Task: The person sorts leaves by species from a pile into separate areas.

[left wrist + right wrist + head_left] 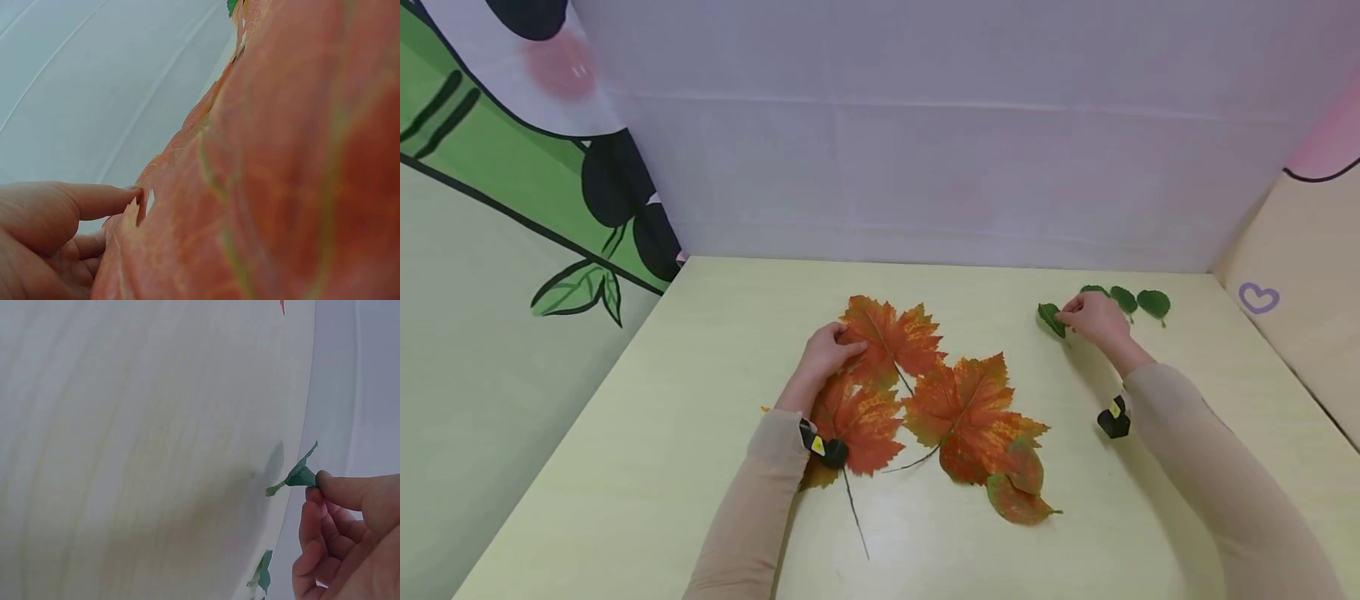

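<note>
My right hand point(1096, 318) pinches a small green leaf point(1051, 319) between thumb and fingers. In the right wrist view, that green leaf point(301, 473) is raised off the table, its short stem pointing away from the fingertips. At the left, my left hand point(826, 354) has its thumb over the edge of the upper orange maple leaf point(880, 333), with the other fingers partly hidden at that edge. The left wrist view shows the left thumb point(103, 200) at a red-orange leaf surface point(281, 187). A second maple leaf point(865, 425) lies partly under the left wrist.
Another maple leaf point(962, 408) lies at the middle of the table point(625, 467), with rounded reddish-green leaves point(1018, 500) at its lower right. More green leaves point(1153, 303) lie in a row near the back edge. A pale fabric wall point(955, 167) rises behind the table.
</note>
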Demonstrator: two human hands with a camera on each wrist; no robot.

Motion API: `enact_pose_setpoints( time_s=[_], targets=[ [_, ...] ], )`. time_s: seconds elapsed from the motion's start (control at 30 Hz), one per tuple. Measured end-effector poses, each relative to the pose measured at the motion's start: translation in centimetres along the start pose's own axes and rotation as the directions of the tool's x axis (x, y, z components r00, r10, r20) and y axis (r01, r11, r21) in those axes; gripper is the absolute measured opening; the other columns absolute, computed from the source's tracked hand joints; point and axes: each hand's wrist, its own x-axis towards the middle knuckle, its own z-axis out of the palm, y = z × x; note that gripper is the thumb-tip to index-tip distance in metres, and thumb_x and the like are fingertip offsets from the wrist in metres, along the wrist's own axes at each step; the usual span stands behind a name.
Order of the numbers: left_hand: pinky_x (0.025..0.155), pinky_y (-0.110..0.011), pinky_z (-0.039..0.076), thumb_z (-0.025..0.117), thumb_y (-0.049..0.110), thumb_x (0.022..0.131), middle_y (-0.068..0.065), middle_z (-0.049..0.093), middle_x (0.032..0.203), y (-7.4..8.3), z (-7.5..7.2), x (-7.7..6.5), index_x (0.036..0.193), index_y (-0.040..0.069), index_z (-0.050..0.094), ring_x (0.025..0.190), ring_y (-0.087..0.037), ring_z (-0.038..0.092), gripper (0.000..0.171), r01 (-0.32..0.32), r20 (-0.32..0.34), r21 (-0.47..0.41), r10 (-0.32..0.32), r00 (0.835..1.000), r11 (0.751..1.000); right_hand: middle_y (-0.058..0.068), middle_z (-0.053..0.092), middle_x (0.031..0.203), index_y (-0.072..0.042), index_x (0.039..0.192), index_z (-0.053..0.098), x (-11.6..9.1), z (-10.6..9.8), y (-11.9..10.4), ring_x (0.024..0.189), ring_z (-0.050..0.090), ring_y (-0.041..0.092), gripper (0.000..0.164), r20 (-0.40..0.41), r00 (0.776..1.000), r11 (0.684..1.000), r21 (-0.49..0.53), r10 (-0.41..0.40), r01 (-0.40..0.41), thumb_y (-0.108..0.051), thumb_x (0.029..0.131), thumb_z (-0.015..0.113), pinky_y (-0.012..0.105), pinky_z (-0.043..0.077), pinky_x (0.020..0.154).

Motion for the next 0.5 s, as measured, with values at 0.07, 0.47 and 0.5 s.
enact_pose_setpoints(
  time_s=[0.07, 0.47, 0.5],
  targets=[
    [0.095, -0.042, 0.039, 0.064, 0.024, 0.084, -0.017, 0.049, 0.126, 0.0, 0.1, -0.1, 0.126, 0.0, 0.046, 0.112, -0.03, 0.047, 0.052, 0.003, 0.002, 0.002, -0.003, 1.0, 1.0, 0.019, 0.065, 0.092, 0.0, 0.103, 0.061, 0.3, -0.2, 0.1, 0.075, 0.06, 0.027, 0.031, -0.002, 1.0, 1.0, 0.009, 0.024, -0.024, -0.027, 0.089, 0.055, 0.032, 0.043, 0.055],
    [0.094, -0.042, 0.039, 0.064, 0.025, 0.084, -0.018, 0.05, 0.124, -0.1, 0.1, -0.2, 0.125, -0.001, 0.046, 0.109, -0.03, 0.047, 0.051, -0.004, -0.005, -0.002, 0.004, 1.0, 1.0, 0.021, 0.061, 0.107, 0.0, 0.111, 0.06, 2.2, -1.4, 0.9, 0.088, 0.059, 0.032, 0.039, -0.048, 0.98, 0.979, 0.076, 0.192, -0.188, -0.032, 0.09, 0.052, 0.035, 0.044, 0.059],
    [0.094, -0.042, 0.039, 0.064, 0.025, 0.084, -0.018, 0.051, 0.123, -0.2, 0.1, -0.2, 0.124, -0.001, 0.047, 0.109, -0.03, 0.047, 0.051, -0.003, -0.01, 0.003, 0.003, 1.0, 1.0, 0.022, 0.06, 0.109, 0.0, 0.111, 0.059, 2.4, -1.3, 1.0, 0.091, 0.058, 0.033, 0.04, -0.046, 0.978, 0.976, 0.085, 0.204, -0.199, -0.032, 0.09, 0.051, 0.036, 0.044, 0.06]
  ],
)
